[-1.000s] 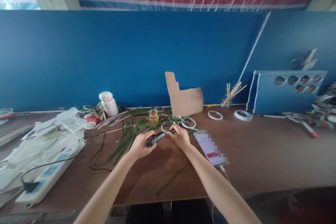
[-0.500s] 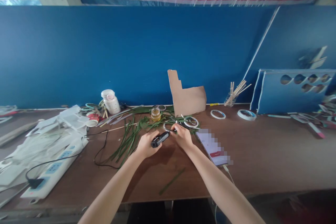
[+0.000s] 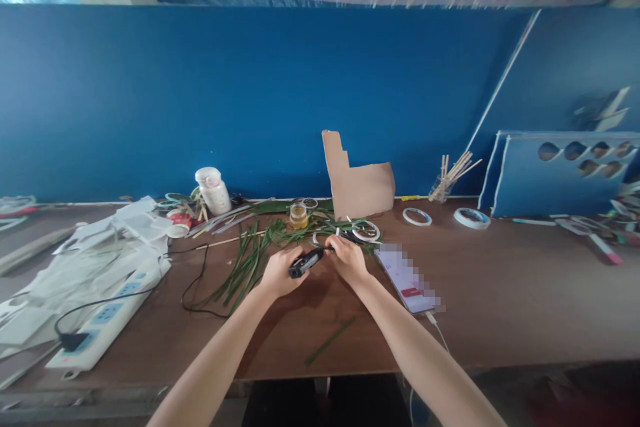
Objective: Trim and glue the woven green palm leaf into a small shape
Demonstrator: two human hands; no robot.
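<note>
My left hand point(image 3: 281, 273) is wrapped round a black glue gun point(image 3: 306, 262), its front end pointing right and away from me. Close to that end, my right hand point(image 3: 349, 259) pinches something small and dark that its fingers mostly hide. Both hands are over the middle of the brown table. A bundle of green leaf strips point(image 3: 243, 267) lies left of the hands, and one loose green strip point(image 3: 330, 340) lies nearer to me. Just beyond my fingers are a white tape ring point(image 3: 367, 231) and a small jar point(image 3: 299, 216) with yellowish contents.
A white power strip point(image 3: 113, 313) and white scraps point(image 3: 95, 253) cover the left side. A phone point(image 3: 403, 277) with a cable lies right of my right arm. Cardboard point(image 3: 363, 188) leans on the blue wall. Tape rolls point(image 3: 471, 217) and a holder of sticks point(image 3: 443, 187) stand further right.
The whole view has shifted slightly. Both hands keep nearly the same pose, with the glue gun still in my left hand and its end close to my right fingers.
</note>
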